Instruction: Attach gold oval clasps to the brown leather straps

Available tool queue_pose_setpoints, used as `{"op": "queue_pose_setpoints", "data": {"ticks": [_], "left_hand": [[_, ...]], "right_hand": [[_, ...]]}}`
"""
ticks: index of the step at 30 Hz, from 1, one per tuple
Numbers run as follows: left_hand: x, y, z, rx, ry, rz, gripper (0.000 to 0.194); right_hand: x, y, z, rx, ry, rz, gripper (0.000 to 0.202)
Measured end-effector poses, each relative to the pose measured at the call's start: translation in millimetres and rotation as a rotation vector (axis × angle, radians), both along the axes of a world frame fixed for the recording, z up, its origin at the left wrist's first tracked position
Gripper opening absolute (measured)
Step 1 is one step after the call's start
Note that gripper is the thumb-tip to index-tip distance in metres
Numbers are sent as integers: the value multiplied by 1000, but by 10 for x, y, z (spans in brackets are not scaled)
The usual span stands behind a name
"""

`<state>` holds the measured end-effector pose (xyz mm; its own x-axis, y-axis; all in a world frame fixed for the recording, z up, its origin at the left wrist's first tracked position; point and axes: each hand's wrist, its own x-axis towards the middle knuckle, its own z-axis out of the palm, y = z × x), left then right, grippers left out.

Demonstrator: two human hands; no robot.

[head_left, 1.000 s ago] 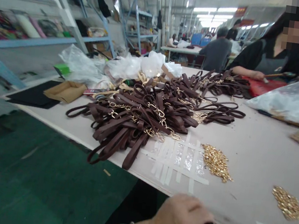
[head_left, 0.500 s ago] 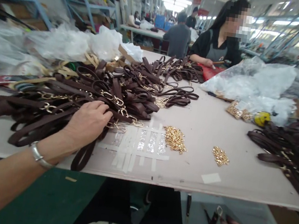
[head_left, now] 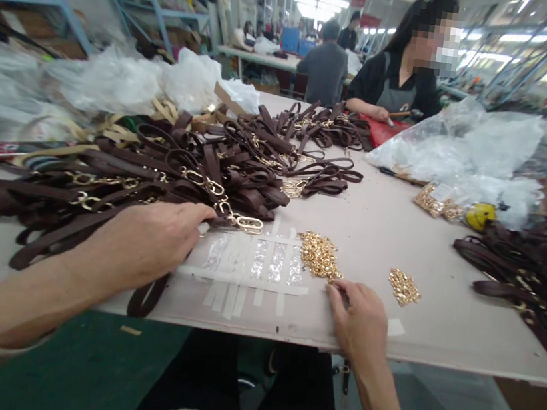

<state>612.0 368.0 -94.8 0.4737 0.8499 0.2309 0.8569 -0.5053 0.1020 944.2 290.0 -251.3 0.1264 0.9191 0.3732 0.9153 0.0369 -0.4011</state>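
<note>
My left hand [head_left: 153, 236] is closed in a pinch on a dark brown strap [head_left: 224, 220] at the near edge of a strap pile [head_left: 179, 159]. Just past its fingertips lies an oval gold ring [head_left: 249, 225]. My right hand [head_left: 359, 317] reaches over the table's front edge. Its thumb and forefinger come together at the lower edge of a heap of small gold metal pieces [head_left: 318, 252], pinching one there. Between the hands, pale tape strips and clear film [head_left: 255, 266] are stuck to the table.
A smaller heap of gold pieces [head_left: 404, 287] and a white slip [head_left: 395, 326] lie to the right. More brown straps [head_left: 536, 273] are piled at the right edge. Plastic bags [head_left: 468, 143] and a yellow round object [head_left: 480, 216] stand behind. A co-worker [head_left: 402, 67] sits across the table.
My right hand has come up from below the table edge, without the strap it had there, to the gold heap. My left hand has gone from resting over the pile to pinching a strap.
</note>
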Motion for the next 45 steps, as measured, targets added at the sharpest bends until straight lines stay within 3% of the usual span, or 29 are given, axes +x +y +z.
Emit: {"op": "queue_pose_setpoints", "data": {"ticks": [2,5,7,10,15,22,26,32,45], "left_hand": [[94,-160,16,-227,-82,60,36],[251,-385,-47,-705,-407,174,37],[339,-505,-158,-966,-690,233,30],[446,-645,-370,-1160,-1077,293,23],[616,-834,-640,-1228,-1345,329,21],[738,-1026,-834,-1261,-1479,353,24],[682,-1028,-864,-1186,-1401,361,23],[647,-893,-826,-1070,-1317,313,24],[799,-1005,-925,-1170,-1355,339,22]], "right_hand": [[-42,92,-13,-18,-71,-20,17],[-35,145,-36,1,-153,-9,13],[-1,149,-57,41,-188,36,12],[56,127,-85,121,-206,104,12],[92,97,-104,114,-183,148,17],[44,129,-75,67,14,65,17],[4,82,-46,87,65,96,17],[-106,46,13,93,-90,175,17],[-62,71,-62,125,-69,222,18]]}}
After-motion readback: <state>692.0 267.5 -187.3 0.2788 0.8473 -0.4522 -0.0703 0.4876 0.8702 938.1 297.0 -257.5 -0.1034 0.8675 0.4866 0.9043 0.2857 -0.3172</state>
